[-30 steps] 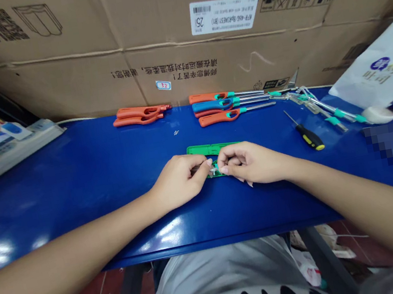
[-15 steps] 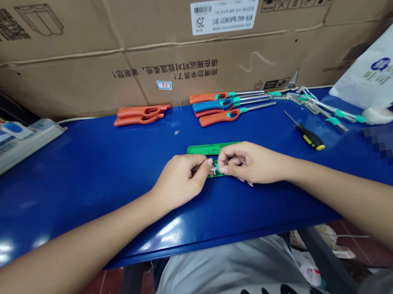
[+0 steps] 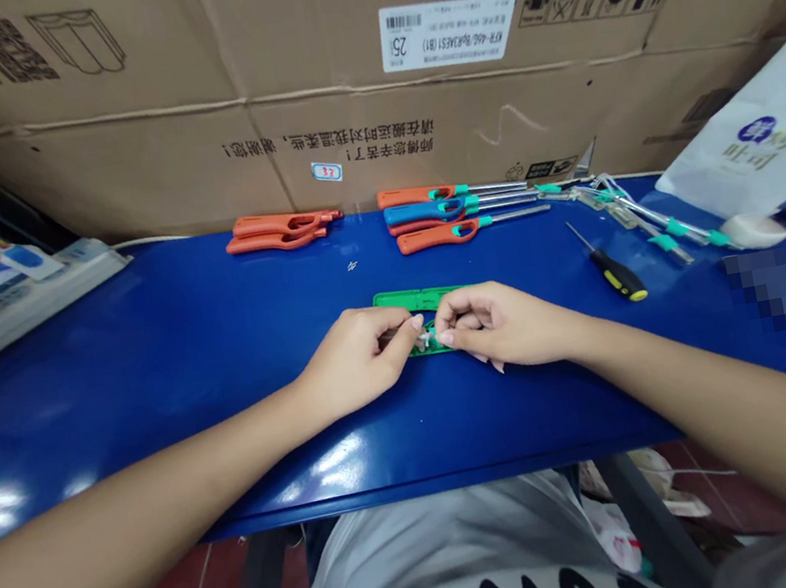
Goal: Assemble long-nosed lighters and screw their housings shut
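Note:
Both my hands meet over a green lighter casing half (image 3: pixel 433 349), which lies on the blue table and holds small whitish and teal parts. My left hand (image 3: pixel 365 355) is closed, thumb and forefinger pinched at the left of those parts. From the other side, my right hand (image 3: pixel 501 326) pinches at the right of them with its fingers curled. What sits between the fingertips is too small and too covered to name. Just behind lies a second green casing half (image 3: pixel 410 302), hollow side showing, its right end hidden by my right hand.
Orange lighter shells (image 3: pixel 282 229) and several assembled lighters (image 3: pixel 440 237) lie along the back, before a large cardboard box (image 3: pixel 321 104). On the right are a screwdriver (image 3: pixel 618 275), metal lighter tubes (image 3: pixel 671 230) and a white bag (image 3: pixel 738 142). A pale rack (image 3: pixel 22 309) stands left.
Hardly anything differs. Both hands keep their pinch over the green casing half, and the whole view has shifted very slightly.

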A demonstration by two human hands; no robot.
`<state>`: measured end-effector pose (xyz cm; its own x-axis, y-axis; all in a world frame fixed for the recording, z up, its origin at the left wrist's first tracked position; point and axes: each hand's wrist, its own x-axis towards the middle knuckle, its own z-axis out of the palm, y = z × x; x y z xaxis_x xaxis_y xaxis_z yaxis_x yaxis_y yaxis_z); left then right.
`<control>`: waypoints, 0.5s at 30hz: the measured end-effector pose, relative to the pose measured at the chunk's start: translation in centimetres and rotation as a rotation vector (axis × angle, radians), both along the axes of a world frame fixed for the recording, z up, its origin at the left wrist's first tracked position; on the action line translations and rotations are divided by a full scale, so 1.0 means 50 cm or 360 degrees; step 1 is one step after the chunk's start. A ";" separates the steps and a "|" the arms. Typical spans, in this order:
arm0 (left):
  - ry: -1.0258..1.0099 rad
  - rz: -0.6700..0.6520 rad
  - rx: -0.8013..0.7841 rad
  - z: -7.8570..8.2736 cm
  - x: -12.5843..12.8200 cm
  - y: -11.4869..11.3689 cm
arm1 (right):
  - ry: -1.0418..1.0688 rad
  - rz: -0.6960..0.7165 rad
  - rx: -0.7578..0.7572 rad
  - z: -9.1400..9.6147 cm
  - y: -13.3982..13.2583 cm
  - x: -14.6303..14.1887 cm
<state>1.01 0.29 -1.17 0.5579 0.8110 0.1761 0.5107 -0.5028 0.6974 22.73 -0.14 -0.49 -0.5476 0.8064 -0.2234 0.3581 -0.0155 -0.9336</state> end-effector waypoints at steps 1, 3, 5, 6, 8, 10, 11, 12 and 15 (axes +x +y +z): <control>-0.0009 -0.0004 -0.0012 0.001 -0.001 0.001 | 0.0018 -0.0016 -0.0014 0.001 0.000 0.000; -0.0024 -0.0009 -0.0036 0.002 -0.002 0.002 | 0.0054 -0.0041 -0.0036 0.003 0.000 0.000; -0.0031 -0.0008 -0.0060 0.003 -0.003 0.002 | 0.0084 -0.0069 -0.0037 0.004 0.000 0.000; -0.0032 -0.0006 -0.0073 0.003 -0.003 0.003 | 0.0097 -0.0084 -0.0033 0.004 0.000 -0.001; -0.0033 0.0002 -0.0096 0.002 -0.004 0.003 | 0.0112 -0.0122 -0.0025 0.004 -0.001 -0.002; -0.0031 0.0019 -0.0111 0.001 -0.003 0.003 | 0.0109 -0.0169 -0.0028 0.003 -0.002 -0.003; -0.0030 0.0032 -0.0113 0.000 -0.003 0.003 | 0.0105 -0.0195 -0.0032 0.003 -0.003 -0.004; -0.0031 0.0045 -0.0114 -0.001 -0.002 0.002 | 0.0104 -0.0220 -0.0035 0.002 -0.004 -0.005; -0.0044 0.0074 -0.0110 -0.003 0.000 0.000 | 0.0128 -0.0281 -0.0039 0.000 -0.006 -0.007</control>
<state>1.02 0.27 -1.31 0.5150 0.8467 0.1336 0.5124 -0.4289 0.7440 22.39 -0.46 -0.50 -0.4149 0.8863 -0.2057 0.2723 -0.0947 -0.9575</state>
